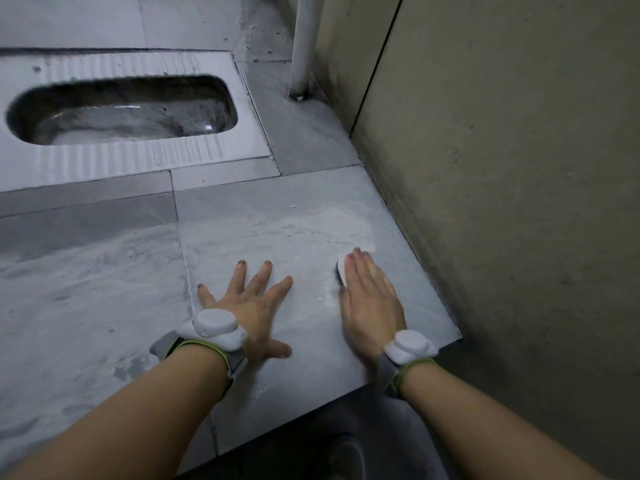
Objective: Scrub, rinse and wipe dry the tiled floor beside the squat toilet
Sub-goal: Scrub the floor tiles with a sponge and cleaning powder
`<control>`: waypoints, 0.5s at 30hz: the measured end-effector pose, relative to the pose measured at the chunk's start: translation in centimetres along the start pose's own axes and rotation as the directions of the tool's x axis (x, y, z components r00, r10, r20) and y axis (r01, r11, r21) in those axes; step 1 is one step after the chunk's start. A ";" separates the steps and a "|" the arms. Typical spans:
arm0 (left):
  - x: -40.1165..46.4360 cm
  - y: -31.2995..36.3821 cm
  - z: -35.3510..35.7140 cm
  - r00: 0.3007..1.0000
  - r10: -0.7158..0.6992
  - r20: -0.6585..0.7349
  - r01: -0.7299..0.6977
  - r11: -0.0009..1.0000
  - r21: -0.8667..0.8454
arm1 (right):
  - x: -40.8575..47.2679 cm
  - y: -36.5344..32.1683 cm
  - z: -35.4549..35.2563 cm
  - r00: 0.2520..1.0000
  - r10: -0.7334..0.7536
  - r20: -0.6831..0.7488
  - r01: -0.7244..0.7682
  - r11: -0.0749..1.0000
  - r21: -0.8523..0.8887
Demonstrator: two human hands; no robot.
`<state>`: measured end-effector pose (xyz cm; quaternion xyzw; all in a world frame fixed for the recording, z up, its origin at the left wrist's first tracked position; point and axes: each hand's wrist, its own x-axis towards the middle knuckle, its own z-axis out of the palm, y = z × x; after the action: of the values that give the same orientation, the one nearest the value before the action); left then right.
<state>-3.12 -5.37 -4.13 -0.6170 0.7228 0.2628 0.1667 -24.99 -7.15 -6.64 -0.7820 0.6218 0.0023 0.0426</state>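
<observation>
The grey tiled floor point(263, 216) lies in front of me, smeared with white foam, thickest around a soapy patch point(339, 226) near the right wall. My left hand point(247, 303) rests flat on the tile with its fingers spread and nothing under it. My right hand point(369, 296) presses down on a white scrub brush point(341, 270), which peeks out along the hand's left side with dark bristles at the floor. The white squat toilet point(156, 157) sits at the upper left, beyond both hands.
A beige wall point(502, 202) runs close along the right of the tile. A white pipe point(304, 46) rises from the floor at the back corner. The tiled step ends in a front edge point(311, 414), with a darker lower floor below.
</observation>
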 end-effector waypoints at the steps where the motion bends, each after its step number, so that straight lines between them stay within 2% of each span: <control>1: 0.0 0.0 0.0 1.000 0.000 -0.002 0.000 1.000 0.005 | -0.5 0.7 -0.5 0.996 -0.082 0.028 0.082 0.997 -0.007; 3: 0.0 0.0 -0.3 1.000 -0.008 -0.013 0.008 1.000 0.006 | -0.6 3.3 -0.9 0.986 -0.161 0.031 0.162 0.986 -0.029; 4: 0.1 0.0 -0.4 1.000 -0.009 -0.014 0.009 1.000 0.003 | -0.4 4.7 -0.7 0.992 -0.126 0.009 0.126 0.991 -0.032; 6: 0.0 0.1 -0.6 1.000 -0.008 0.000 0.008 1.000 0.005 | 0.8 5.8 -0.1 0.995 0.098 -0.032 -0.098 0.995 -0.002; 7: 0.1 0.0 -0.5 1.000 -0.008 0.003 0.008 1.000 0.008 | 1.5 5.3 0.4 0.973 0.224 -0.053 -0.224 0.975 0.019; 9: 0.1 0.0 -0.3 1.000 -0.010 -0.002 0.010 1.000 0.004 | 2.9 3.1 0.7 0.939 0.335 -0.073 -0.331 0.942 0.055; 10: 0.0 0.0 -0.4 1.000 -0.012 -0.003 0.012 1.000 0.002 | 3.2 2.0 0.5 0.954 0.294 -0.064 -0.290 0.955 0.054; 12: 0.0 0.0 -0.4 1.000 -0.011 0.001 0.011 1.000 0.005 | 2.5 0.7 0.2 0.996 0.073 -0.044 -0.072 0.997 0.020; 14: 0.1 0.1 -0.3 1.000 -0.010 -0.005 0.010 1.000 0.006 | 1.0 1.9 -0.3 0.991 -0.134 -0.008 0.134 0.991 -0.021; 15: 0.1 0.0 -0.3 1.000 -0.011 -0.006 0.011 1.000 0.003 | 0.8 3.3 -0.3 0.984 -0.176 -0.003 0.176 0.984 -0.023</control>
<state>-3.13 -5.60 -3.95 -0.6215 0.7204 0.2588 0.1668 -28.02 -8.69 -6.62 -0.8344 0.5503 0.0035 0.0324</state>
